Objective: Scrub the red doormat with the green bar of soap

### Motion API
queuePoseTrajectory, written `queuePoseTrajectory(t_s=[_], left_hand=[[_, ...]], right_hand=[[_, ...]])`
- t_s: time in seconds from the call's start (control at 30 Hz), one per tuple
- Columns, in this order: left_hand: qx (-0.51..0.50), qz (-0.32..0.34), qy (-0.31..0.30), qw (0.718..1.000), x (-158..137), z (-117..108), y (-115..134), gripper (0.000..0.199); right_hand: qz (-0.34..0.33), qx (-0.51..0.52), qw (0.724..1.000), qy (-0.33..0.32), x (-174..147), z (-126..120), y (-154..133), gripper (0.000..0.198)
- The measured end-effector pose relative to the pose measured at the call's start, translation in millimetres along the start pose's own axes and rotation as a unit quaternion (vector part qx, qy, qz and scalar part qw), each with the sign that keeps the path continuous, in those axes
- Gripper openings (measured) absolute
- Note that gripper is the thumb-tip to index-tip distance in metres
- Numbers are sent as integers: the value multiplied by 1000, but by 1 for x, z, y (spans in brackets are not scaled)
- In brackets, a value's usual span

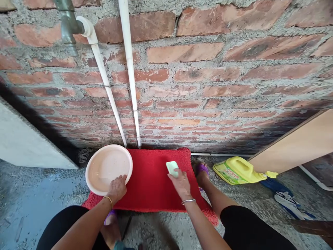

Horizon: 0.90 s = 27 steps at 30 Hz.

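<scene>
At the near right rim of a pale pink plastic basin, my left hand grips the edge with its fingers inside. The basin rests on the left end of a red cloth, and a little water seems to lie in it. My right hand is closed around a pale green bar of soap, held over the right half of the cloth. What lies under the cloth is hidden.
A brick wall with two white pipes and a tap rises behind. On the floor to the right lie a yellow detergent jug and a shoe. Boards lean at either side. Wet floor shows at left.
</scene>
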<state>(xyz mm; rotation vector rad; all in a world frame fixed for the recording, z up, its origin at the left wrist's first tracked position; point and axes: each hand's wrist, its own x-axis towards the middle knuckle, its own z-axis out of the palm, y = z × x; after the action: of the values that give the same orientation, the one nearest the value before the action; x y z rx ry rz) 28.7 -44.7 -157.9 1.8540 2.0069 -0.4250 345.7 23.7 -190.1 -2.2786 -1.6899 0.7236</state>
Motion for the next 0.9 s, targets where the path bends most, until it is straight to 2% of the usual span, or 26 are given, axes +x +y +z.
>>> queuePoseTrajectory(t_s=[0.1, 0.2, 0.3, 0.37, 0.43, 0.5, 0.7, 0.8, 0.9], left_hand=[[-2, -2, 0, 1000, 1, 2, -2, 55], [1, 6, 11, 1000, 2, 4, -5, 54], [9, 15, 15, 1000, 1, 4, -5, 52], [10, 13, 15, 1000, 0, 2, -5, 51], [6, 7, 14, 1000, 0, 1, -3, 51], [3, 5, 14, 1000, -1, 1, -2, 53], [4, 8, 9, 1000, 0, 3, -3, 55], [3, 9, 15, 1000, 0, 2, -3, 55], [-1, 2, 14, 1000, -1, 0, -1, 54]], right_hand=[[-94, -18, 994, -52, -29, 43, -53, 37], [-170, -57, 979, -95, -57, 75, -99, 35], [-224, -92, 961, -131, -71, 89, -123, 35], [-243, -107, 953, -144, -70, 87, -123, 36], [-236, -114, 955, -138, -62, 77, -110, 36], [-199, -113, 966, -116, -49, 61, -87, 36], [-27, -80, 996, -21, -10, -5, 19, 37], [73, -59, 995, 30, -1, -30, 63, 36], [143, -51, 987, 58, 1, -36, 78, 41]])
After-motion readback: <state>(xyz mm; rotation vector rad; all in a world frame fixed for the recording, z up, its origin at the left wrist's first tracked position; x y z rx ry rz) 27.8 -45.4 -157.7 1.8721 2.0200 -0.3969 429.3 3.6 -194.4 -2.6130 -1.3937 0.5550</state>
